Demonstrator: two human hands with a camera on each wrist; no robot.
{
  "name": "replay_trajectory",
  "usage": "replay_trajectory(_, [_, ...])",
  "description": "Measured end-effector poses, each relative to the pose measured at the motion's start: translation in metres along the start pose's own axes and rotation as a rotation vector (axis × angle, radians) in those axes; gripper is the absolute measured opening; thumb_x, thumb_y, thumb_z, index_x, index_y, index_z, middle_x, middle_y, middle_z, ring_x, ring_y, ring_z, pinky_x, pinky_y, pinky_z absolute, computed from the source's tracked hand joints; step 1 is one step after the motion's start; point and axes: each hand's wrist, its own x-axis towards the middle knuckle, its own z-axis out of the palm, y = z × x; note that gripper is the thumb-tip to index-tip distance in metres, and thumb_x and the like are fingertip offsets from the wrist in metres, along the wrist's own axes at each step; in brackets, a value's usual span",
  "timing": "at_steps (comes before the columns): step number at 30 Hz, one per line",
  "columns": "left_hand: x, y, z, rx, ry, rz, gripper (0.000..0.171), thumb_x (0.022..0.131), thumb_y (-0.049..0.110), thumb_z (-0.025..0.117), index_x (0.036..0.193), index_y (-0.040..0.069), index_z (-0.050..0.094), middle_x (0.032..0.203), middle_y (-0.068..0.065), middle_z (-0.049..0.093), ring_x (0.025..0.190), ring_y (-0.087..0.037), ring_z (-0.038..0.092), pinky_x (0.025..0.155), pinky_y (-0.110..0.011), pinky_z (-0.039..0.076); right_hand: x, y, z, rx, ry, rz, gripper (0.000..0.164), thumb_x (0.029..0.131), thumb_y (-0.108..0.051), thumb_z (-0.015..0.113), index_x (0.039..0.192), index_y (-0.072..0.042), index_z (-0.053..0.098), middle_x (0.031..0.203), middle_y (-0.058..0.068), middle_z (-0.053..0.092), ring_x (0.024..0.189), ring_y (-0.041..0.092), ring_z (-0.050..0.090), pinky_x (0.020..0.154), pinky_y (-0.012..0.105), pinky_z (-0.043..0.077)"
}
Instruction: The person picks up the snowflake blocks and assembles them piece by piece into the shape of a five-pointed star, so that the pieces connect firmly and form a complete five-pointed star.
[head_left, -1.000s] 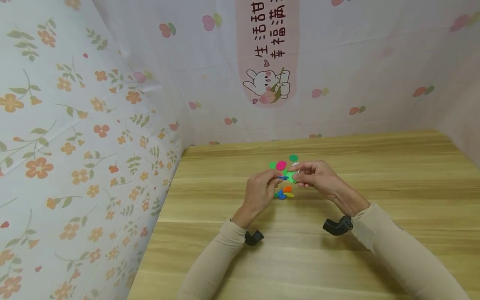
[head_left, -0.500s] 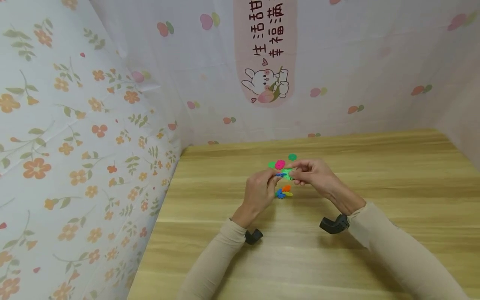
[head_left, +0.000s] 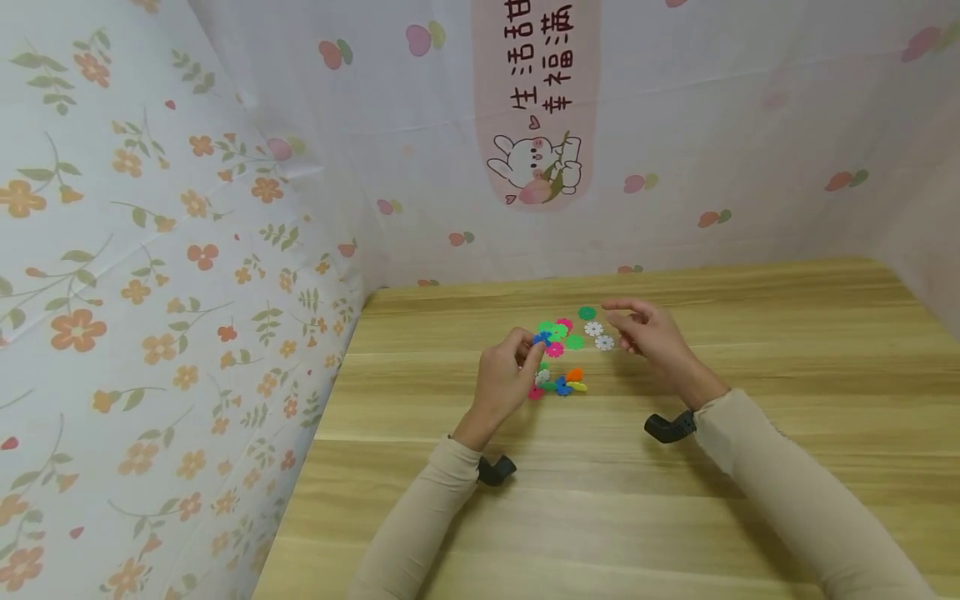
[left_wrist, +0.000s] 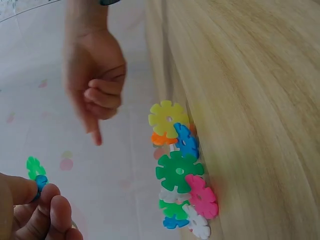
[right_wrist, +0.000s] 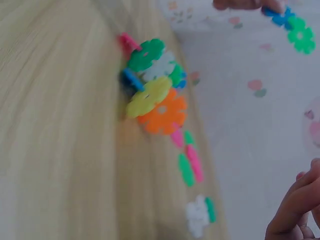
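Observation:
My left hand [head_left: 504,375] pinches a blue notched flower disc [head_left: 542,338] between thumb and fingers. A light green flower disc [right_wrist: 301,35] is slotted into its edge, and the pair is held above the table. Apart from it, to the right, my right hand [head_left: 660,342] holds nothing; its index finger points out and the other fingers curl loosely. Below the hands, a joined cluster of flower discs stands on the table, with a yellow disc [left_wrist: 168,119], a dark green disc [left_wrist: 180,171], a pink disc [left_wrist: 202,196] and an orange disc [right_wrist: 162,111] among others.
Loose discs lie flat beyond the cluster: a pink one [head_left: 554,350], a green one [head_left: 574,342], a white one [head_left: 604,342] and a teal one [head_left: 587,313], among several. A floral cloth [head_left: 157,300] hangs left of the wooden table [head_left: 600,517]; a printed cloth [head_left: 675,125] hangs behind.
Earlier both hands held the blue and green discs together. The right hand has let go and drawn away rightward; the left hand has carried the joined pair a little left, uncovering the loose discs.

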Motion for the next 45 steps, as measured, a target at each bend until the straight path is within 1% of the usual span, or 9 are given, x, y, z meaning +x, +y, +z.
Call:
replay_trajectory(7, [0.001, 0.000, 0.000, -0.021, 0.003, 0.007, 0.014, 0.100, 0.017, 0.063, 0.096, 0.004, 0.064, 0.068, 0.000, 0.066, 0.058, -0.008, 0.059, 0.058, -0.020, 0.051, 0.010, 0.029, -0.006, -0.021, 0.041, 0.105, 0.046, 0.101, -0.022, 0.062, 0.137, 0.003, 0.053, 0.061, -0.001, 0.054, 0.049, 0.008, 0.049, 0.046, 0.021, 0.044])
replay_trajectory(15, [0.002, 0.001, -0.002, -0.013, -0.006, 0.002, 0.013, 0.100, 0.017, 0.063, 0.096, 0.005, 0.063, 0.066, 0.002, 0.064, 0.057, -0.006, 0.057, 0.056, -0.018, 0.049, 0.015, 0.045, -0.008, -0.149, 0.023, 0.176, 0.048, 0.095, -0.019, 0.070, 0.137, -0.002, 0.054, 0.069, 0.000, 0.063, 0.048, 0.006, 0.050, 0.046, 0.021, 0.047])
replay_trajectory(18, [0.003, 0.002, -0.001, -0.016, -0.007, 0.009, 0.013, 0.100, 0.017, 0.063, 0.096, 0.005, 0.063, 0.065, 0.002, 0.063, 0.056, -0.005, 0.056, 0.055, -0.018, 0.048, 0.017, 0.048, -0.008, -0.218, 0.022, 0.186, 0.047, 0.092, -0.018, 0.073, 0.134, -0.006, 0.058, 0.061, 0.000, 0.059, 0.047, 0.008, 0.050, 0.047, 0.022, 0.048])
replay_trajectory(22, [0.004, 0.004, -0.002, -0.023, -0.009, 0.015, 0.013, 0.100, 0.017, 0.063, 0.096, 0.004, 0.063, 0.065, 0.002, 0.063, 0.056, -0.006, 0.055, 0.055, -0.019, 0.048, 0.020, 0.049, -0.005, -0.343, 0.028, 0.179, 0.043, 0.089, -0.017, 0.076, 0.129, -0.010, 0.062, 0.056, 0.000, 0.056, 0.045, 0.009, 0.050, 0.047, 0.024, 0.048])
replay_trajectory(25, [0.005, 0.006, -0.002, -0.019, -0.019, 0.011, 0.013, 0.100, 0.016, 0.063, 0.096, 0.004, 0.064, 0.066, 0.001, 0.064, 0.057, -0.007, 0.056, 0.056, -0.019, 0.048, 0.020, 0.048, -0.002, -0.401, 0.034, 0.177, 0.041, 0.089, -0.015, 0.075, 0.128, -0.009, 0.062, 0.058, 0.001, 0.058, 0.044, 0.010, 0.051, 0.046, 0.023, 0.047])
replay_trajectory(30, [0.004, 0.007, -0.001, -0.016, -0.034, 0.006, 0.013, 0.100, 0.016, 0.063, 0.096, 0.003, 0.064, 0.068, 0.001, 0.065, 0.059, -0.007, 0.057, 0.057, -0.019, 0.048, 0.020, 0.048, 0.000, -0.424, 0.042, 0.186, 0.039, 0.089, -0.014, 0.073, 0.126, -0.007, 0.062, 0.062, 0.002, 0.060, 0.044, 0.009, 0.051, 0.045, 0.022, 0.047])
replay_trajectory(35, [0.004, 0.006, 0.000, -0.020, -0.041, 0.010, 0.011, 0.099, 0.015, 0.064, 0.097, 0.004, 0.064, 0.069, 0.001, 0.065, 0.060, -0.007, 0.057, 0.058, -0.019, 0.049, 0.020, 0.047, 0.000, -0.422, 0.053, 0.163, 0.037, 0.087, -0.013, 0.075, 0.120, -0.004, 0.062, 0.069, 0.005, 0.063, 0.046, 0.010, 0.054, 0.045, 0.024, 0.048])
replay_trajectory(42, [0.003, 0.006, -0.001, -0.012, -0.046, 0.008, 0.010, 0.099, 0.016, 0.064, 0.097, 0.006, 0.063, 0.069, 0.002, 0.064, 0.058, -0.006, 0.055, 0.055, -0.019, 0.047, 0.019, 0.051, 0.001, -0.492, 0.054, 0.062, 0.032, 0.087, -0.010, 0.076, 0.112, -0.005, 0.057, 0.089, 0.011, 0.061, 0.055, 0.016, 0.060, 0.049, 0.026, 0.050])
replay_trajectory(45, [0.003, 0.006, -0.001, -0.014, -0.050, 0.014, 0.010, 0.100, 0.016, 0.063, 0.097, 0.006, 0.063, 0.069, 0.002, 0.064, 0.058, -0.006, 0.055, 0.055, -0.019, 0.047, 0.017, 0.050, 0.002, -0.526, 0.041, 0.030, 0.031, 0.088, -0.010, 0.075, 0.112, -0.007, 0.056, 0.090, 0.011, 0.060, 0.057, 0.018, 0.063, 0.050, 0.027, 0.051])
